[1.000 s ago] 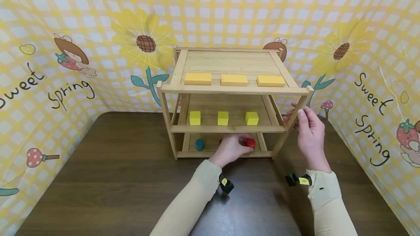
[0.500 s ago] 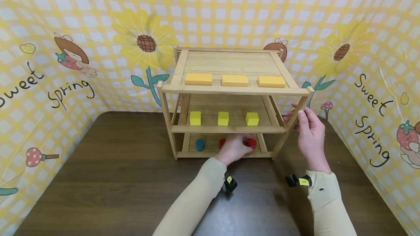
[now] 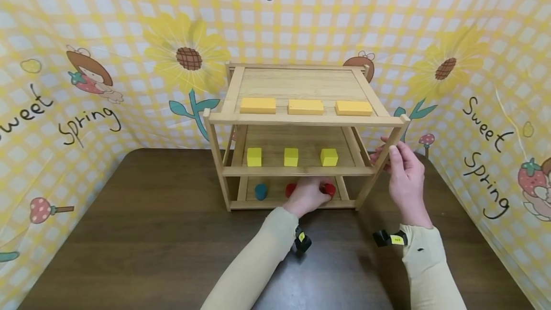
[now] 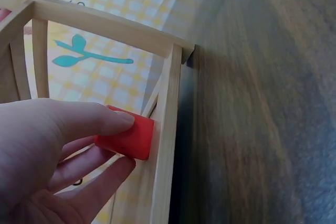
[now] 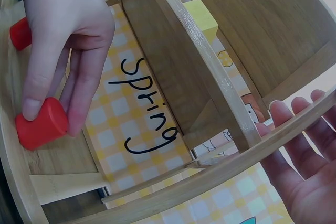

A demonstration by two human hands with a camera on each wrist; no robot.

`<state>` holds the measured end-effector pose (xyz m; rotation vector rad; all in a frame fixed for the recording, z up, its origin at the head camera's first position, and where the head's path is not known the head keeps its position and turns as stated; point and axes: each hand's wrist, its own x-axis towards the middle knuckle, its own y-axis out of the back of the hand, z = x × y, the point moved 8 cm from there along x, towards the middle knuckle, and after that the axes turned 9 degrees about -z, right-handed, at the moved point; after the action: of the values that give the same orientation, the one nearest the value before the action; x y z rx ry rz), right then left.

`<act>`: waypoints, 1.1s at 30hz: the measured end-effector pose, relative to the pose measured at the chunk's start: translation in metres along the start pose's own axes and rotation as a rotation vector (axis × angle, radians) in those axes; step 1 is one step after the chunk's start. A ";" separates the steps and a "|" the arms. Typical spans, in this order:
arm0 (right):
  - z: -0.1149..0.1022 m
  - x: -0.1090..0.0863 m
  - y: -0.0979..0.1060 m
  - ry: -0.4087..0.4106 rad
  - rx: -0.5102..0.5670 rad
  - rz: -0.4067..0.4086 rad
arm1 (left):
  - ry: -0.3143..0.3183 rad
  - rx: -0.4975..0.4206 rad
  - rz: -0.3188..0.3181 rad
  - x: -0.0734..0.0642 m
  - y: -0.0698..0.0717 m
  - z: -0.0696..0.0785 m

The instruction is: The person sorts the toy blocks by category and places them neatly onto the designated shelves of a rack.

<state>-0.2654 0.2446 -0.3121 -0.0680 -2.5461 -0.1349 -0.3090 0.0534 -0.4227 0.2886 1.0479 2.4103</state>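
On the bottom tier of a wooden rack (image 3: 297, 171), my left hand (image 3: 306, 196) pinches a red cylinder (image 4: 134, 137) between thumb and fingers, near the tier's right end. Another red cylinder (image 5: 21, 34) stands left of it, partly hidden by the hand in the head view. Farther left is a blue cylinder (image 3: 260, 192). My right hand (image 3: 405, 176) holds the rack's right front post (image 3: 379, 169), the thumb at its near side and the fingers (image 5: 302, 142) reaching behind it. The right thumb is out of sight in the right wrist view.
Three yellow cubes (image 3: 291, 157) sit in a row on the middle tier. Flat orange-yellow blocks (image 3: 305, 107) line the top tier's front edge. The rack stands on a dark wooden table (image 3: 142, 233), before a yellow checked cloth (image 3: 297, 23).
From a second ago, my left hand has shifted slightly right, showing more of the second red cylinder. It still holds the red cylinder. My right hand stays at the post.
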 end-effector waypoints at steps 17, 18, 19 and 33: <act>0.001 0.002 -0.003 0.007 0.019 -0.017 | -0.182 0.097 -0.028 -0.069 0.021 0.017; 0.001 0.002 -0.003 0.009 0.018 -0.018 | -0.192 0.114 -0.030 -0.074 0.023 0.018; 0.001 0.002 -0.002 0.011 0.020 -0.019 | -0.206 0.126 -0.027 -0.079 0.026 0.020; 0.000 0.000 0.001 -0.003 0.038 -0.017 | -0.371 0.123 0.267 -0.164 0.102 0.037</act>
<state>-0.2654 0.2457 -0.3126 -0.0314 -2.5519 -0.0938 -0.1904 -0.0673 -0.3228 0.9317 1.0355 2.3891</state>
